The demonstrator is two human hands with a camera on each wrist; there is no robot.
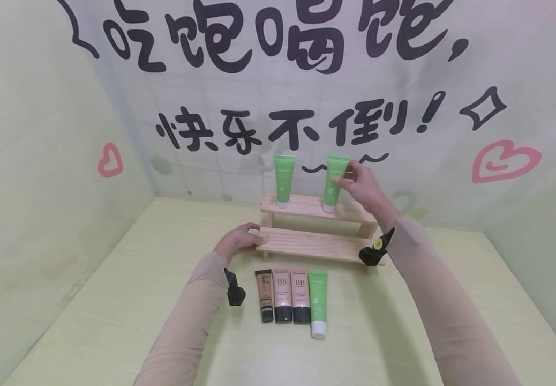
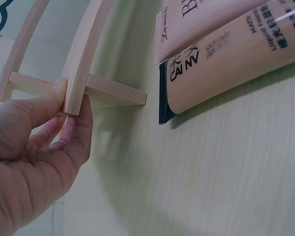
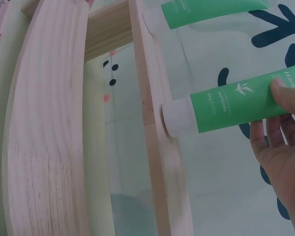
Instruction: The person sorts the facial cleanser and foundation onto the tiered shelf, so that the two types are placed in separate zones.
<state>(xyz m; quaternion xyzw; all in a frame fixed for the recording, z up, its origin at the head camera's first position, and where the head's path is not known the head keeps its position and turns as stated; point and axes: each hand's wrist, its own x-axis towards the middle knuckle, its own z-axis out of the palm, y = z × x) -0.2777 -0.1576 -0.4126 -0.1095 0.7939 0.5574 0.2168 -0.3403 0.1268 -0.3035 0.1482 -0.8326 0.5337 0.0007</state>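
On the upper step of a two-tier wooden rack (image 1: 307, 242), a green tube with a white cap (image 1: 284, 179) stands upright on the left. Farther right on that step, my right hand (image 1: 363, 185) pinches a second green tube (image 1: 335, 185) by its upper part. In the right wrist view this tube's white cap (image 3: 178, 118) is right at the step's surface. My left hand (image 1: 239, 239) grips the left end of the lower step. The left wrist view shows its thumb above the board (image 2: 77, 73) and fingers beneath.
Lying in a row before the rack are a brown foundation tube (image 1: 264, 296), two pink BB cream tubes (image 1: 282, 295) and a green tube (image 1: 318, 303). Behind the rack rises a printed wall (image 1: 239, 177) with large black characters.
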